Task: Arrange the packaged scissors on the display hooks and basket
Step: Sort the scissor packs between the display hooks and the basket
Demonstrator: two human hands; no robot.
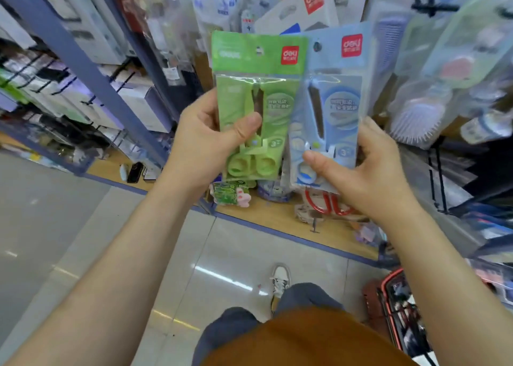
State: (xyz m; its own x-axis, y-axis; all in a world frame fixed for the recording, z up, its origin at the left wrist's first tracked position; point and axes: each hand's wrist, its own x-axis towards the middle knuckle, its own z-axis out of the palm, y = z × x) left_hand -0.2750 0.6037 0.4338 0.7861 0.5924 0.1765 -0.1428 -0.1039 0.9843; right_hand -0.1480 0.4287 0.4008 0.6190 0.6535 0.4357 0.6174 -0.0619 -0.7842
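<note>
Head view: both forearms extended forward from the near edge of the frame, converging toward the centre, with the hands raised side by side in front of the display rack. The left hand (205, 140) gripped the green scissors package (249, 57) at its lower half, thumb pressed flat across the front over the blades and the fingers curled behind the left edge. The right hand (361, 168) gripped the blue scissors package (333, 68) near its bottom, thumb laid across the front over the handle loops and the fingers wrapped behind the right edge. The hands stood apart, each clamped on its own package. Both packages were held upright, headers up, with the green one's right edge overlapping the blue one's left edge. Black display hooks (427, 4) projected from the rack far right, above packaged hairbrushes (416, 121). A pair of red-handled scissors (330, 204) lay on the wooden base shelf below the right hand. A red-rimmed basket (372, 296) sat on the floor at near right, beside the right forearm. One shoe (280, 279) rested on the tiled floor at near centre.
</note>
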